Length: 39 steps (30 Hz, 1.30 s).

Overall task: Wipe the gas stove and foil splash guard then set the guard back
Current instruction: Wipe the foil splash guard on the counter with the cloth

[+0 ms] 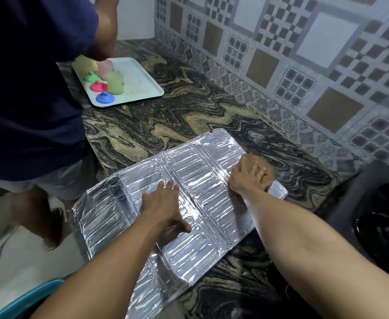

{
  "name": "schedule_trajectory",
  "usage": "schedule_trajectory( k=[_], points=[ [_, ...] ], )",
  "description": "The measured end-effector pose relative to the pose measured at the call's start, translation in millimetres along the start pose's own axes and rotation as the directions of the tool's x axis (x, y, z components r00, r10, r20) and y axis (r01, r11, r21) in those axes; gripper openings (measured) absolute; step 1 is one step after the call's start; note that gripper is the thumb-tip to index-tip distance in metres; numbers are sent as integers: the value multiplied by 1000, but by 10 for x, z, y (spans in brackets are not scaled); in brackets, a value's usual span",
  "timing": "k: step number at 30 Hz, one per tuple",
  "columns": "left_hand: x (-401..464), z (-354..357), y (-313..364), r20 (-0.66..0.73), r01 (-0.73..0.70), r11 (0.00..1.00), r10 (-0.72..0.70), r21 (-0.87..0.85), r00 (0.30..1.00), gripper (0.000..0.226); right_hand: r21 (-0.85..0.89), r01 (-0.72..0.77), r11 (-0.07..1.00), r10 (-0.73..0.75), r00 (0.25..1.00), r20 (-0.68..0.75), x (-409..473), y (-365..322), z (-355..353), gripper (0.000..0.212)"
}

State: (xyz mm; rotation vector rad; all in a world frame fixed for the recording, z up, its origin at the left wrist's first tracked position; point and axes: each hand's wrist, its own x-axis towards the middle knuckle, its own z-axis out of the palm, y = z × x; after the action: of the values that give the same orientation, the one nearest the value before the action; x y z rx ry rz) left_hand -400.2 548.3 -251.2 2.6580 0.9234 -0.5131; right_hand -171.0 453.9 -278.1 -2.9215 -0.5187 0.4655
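The foil splash guard (195, 180) lies unfolded and flat on the marbled countertop, its left part hanging past the counter's edge. My left hand (163, 203) presses flat on its middle panel, fingers spread. My right hand (248, 178) rests on a brown cloth (267, 166) at the guard's far right corner, pressing it onto the foil. The gas stove (377, 217) shows only as a dark body with a black burner at the right edge.
Another person in a dark blue shirt (27, 88) stands at the left, beside the counter. A pale tray (140, 86) with coloured lids and cups sits at the back left. The patterned tile wall (281, 65) runs behind. A teal container rim (25, 298) shows bottom left.
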Motion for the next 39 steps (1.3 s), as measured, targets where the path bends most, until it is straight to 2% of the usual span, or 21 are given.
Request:
schedule_trajectory(
  k=[9,13,18,21,24,27,32,34,38,39],
  points=[
    [18,-6,-17,-17,-33,999,33,-12,999,136,53,-280,959,279,960,19,-441,135,5,60],
    [14,-13,-33,-1,-36,999,36,-35,999,136,13,-275,961,274,960,64,-617,205,-46,68],
    [21,-32,-55,6,-43,998,44,-35,999,135,5,-269,963,269,963,23,-793,294,-31,77],
    [32,-28,-55,6,-44,999,45,-27,999,136,-79,-274,959,275,962,0,-912,272,-62,66],
    [22,-29,-46,5,-45,999,45,-23,999,132,-224,-185,957,193,981,12,-1022,247,-181,45],
    [-20,-50,-38,0,-51,998,51,-22,999,128,-254,-50,966,91,984,151,-1107,217,-267,59],
    [-66,-60,-33,-9,-58,998,57,-32,998,127,-375,290,880,-173,933,316,-1558,87,-353,42],
    [-82,-66,-36,-7,-62,998,62,-33,998,127,-315,321,893,-218,922,321,-1772,47,-318,40],
    [-104,-99,-42,37,-65,998,66,-12,997,125,-200,283,938,-202,915,349,-1904,35,-370,41],
    [-102,-104,-42,42,-66,998,67,-10,997,126,-169,258,951,-201,934,296,-1844,35,-376,38]
  ],
)
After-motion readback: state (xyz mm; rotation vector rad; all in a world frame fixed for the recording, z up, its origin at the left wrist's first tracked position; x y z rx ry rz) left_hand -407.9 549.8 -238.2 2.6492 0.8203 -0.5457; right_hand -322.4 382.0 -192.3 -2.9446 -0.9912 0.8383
